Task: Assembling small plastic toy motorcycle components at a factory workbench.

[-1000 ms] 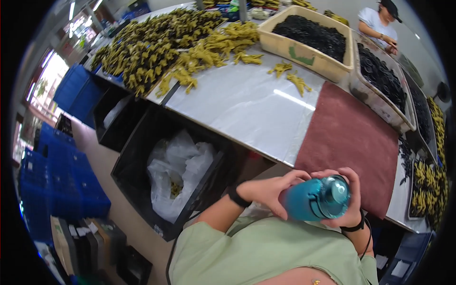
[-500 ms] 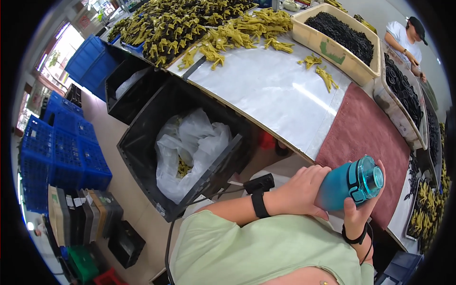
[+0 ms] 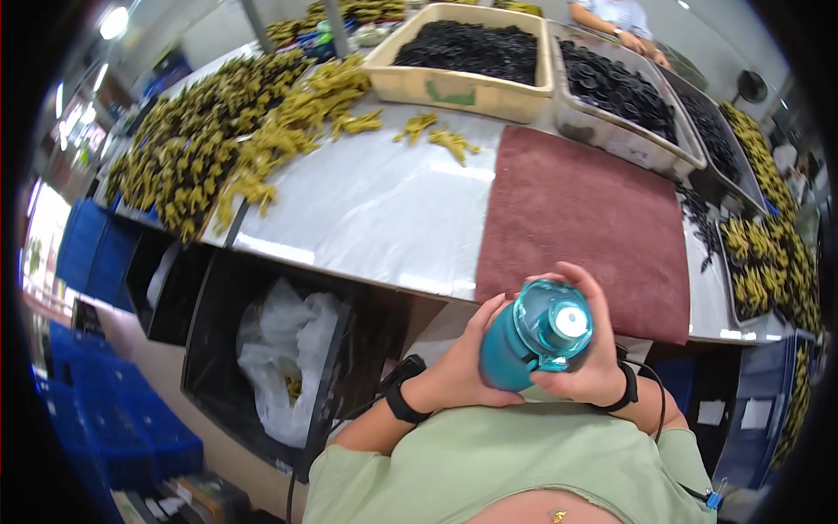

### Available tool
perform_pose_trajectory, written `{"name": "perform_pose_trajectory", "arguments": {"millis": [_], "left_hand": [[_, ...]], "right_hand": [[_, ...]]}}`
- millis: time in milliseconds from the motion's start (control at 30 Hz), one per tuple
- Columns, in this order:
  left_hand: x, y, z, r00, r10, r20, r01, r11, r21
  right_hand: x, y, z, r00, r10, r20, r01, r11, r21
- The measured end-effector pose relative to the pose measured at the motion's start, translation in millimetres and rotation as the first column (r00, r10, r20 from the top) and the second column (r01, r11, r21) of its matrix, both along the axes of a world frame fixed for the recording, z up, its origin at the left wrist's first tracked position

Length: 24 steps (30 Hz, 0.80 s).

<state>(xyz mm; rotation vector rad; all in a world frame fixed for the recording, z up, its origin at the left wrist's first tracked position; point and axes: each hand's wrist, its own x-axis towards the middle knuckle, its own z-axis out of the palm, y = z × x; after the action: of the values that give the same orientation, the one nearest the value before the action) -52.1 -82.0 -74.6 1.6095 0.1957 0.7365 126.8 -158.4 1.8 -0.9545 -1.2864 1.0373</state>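
Observation:
A teal water bottle with a see-through screw lid is held upright, tilted toward me, in front of my chest. My left hand wraps round the bottle's body from the left. On the right, my right hand closes round the lid, its thumb at the near side and fingers behind. Both wrists carry black bands. Just beyond the bottle lies a dark red cloth on the white table.
Yellow-green pieces pile at the table's left. Behind the cloth stand a cream tub and a grey tub of black ring-like parts. A black crate with plastic bags sits below left. A person works at the far side.
My view has swung to the right, so the table and cloth now lie straight ahead. The bottle stays in both hands, with my right hand now round its lid.

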Motion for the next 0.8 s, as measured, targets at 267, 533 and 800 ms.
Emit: {"name": "perform_pose_trajectory", "arguments": {"millis": [267,533,800], "left_hand": [[-9.6,1.2,6.4,0.991,0.000,-0.132,0.037,0.961,0.274],[-9.5,-4.3,46.5,0.975,0.040,0.220,-0.155,0.829,0.537],[-16.8,6.7,53.8,0.994,-0.046,0.100,-0.022,0.806,0.591]], "right_hand": [[-1.0,-20.4,20.6,0.943,0.020,0.333,-0.085,0.979,0.183],[-4.3,-27.1,45.4,0.924,0.322,0.207,-0.363,0.909,0.207],[3.7,-43.1,34.1,0.914,0.299,0.275,-0.364,0.903,0.229]]}}
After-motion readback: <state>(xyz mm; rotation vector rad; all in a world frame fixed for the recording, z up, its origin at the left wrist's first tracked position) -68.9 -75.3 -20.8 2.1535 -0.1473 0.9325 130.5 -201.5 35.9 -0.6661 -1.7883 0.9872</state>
